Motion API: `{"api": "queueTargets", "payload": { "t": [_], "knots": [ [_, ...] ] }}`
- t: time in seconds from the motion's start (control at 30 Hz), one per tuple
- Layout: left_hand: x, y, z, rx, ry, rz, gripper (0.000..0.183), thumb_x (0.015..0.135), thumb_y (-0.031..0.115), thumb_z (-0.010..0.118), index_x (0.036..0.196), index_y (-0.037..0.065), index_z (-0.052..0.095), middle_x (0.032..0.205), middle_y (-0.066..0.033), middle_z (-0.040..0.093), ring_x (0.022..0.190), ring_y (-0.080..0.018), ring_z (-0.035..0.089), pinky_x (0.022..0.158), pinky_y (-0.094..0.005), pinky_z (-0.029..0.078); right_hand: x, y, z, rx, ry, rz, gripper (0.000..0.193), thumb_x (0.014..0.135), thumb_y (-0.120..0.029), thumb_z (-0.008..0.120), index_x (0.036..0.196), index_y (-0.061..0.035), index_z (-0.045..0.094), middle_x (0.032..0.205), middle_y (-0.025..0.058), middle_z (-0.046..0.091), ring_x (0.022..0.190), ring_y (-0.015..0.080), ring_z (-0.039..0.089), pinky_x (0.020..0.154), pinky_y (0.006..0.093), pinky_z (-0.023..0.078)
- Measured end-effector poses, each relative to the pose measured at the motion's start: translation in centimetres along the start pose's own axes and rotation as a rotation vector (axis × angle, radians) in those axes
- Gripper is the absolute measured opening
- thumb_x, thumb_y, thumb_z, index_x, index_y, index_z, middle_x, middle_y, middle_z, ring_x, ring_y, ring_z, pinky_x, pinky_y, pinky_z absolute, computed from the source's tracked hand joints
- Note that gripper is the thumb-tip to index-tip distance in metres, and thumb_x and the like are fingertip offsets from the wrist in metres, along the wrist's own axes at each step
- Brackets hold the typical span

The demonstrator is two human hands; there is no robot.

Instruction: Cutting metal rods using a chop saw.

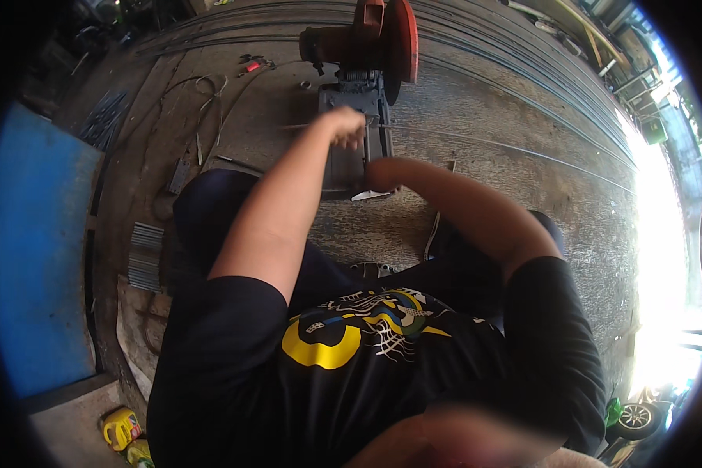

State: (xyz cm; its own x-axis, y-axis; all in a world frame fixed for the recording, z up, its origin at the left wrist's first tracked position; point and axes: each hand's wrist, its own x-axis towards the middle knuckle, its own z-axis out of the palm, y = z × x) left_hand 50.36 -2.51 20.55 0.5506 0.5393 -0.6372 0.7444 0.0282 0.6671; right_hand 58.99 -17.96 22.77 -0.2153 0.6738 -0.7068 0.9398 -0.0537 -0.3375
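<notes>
A red cut-off saw (364, 35) with a round blade guard (402, 43) stands on the floor ahead, its grey metal base (343, 168) reaching toward me. A thin metal rod (476, 138) lies across the base and runs far out to the right. My left hand (343, 127) is over the base beside the clamp, its fingers curled; what they grip, if anything, is hidden. Lower and to the right, my right hand (382, 175) is closed at the near end of the base. Its fingers are mostly covered, so what it holds does not show.
Long metal rods (522, 90) lie across the floor behind the saw. Several short cut rods (144, 269) sit in a stack at my left, near a blue panel (39, 257). A looped cable (207, 97) and a small red object (253, 67) lie left of the saw.
</notes>
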Motion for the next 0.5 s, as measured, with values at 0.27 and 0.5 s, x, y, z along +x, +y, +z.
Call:
{"api": "queueTargets", "payload": {
  "t": [0.27,0.5],
  "knots": [
    [1.3,-9.9,13.0,0.902,-0.170,-0.065,0.037,0.080,0.023,0.057,0.111,0.006,0.065,0.117,-0.0117,0.062,0.105,-0.0268,0.061,0.088,-0.0366,0.049,11.0,9.9,12.7,0.054,0.408,0.134,0.062,0.091,-0.058,0.041,0.114,-0.0031,0.060,0.108,0.0237,0.062,0.098,0.0365,0.062,0.086,0.0429,0.047],
    [3.9,-11.3,16.7,1.323,-0.639,0.099,0.041,0.080,0.020,0.054,0.117,0.007,0.062,0.131,-0.0127,0.053,0.121,-0.0336,0.049,0.099,-0.0630,0.034,13.8,11.0,12.9,0.238,0.231,0.309,0.064,0.088,-0.060,0.045,0.114,-0.0031,0.061,0.100,0.0232,0.064,0.098,0.0295,0.063,0.083,0.0428,0.050]
  ]
}}
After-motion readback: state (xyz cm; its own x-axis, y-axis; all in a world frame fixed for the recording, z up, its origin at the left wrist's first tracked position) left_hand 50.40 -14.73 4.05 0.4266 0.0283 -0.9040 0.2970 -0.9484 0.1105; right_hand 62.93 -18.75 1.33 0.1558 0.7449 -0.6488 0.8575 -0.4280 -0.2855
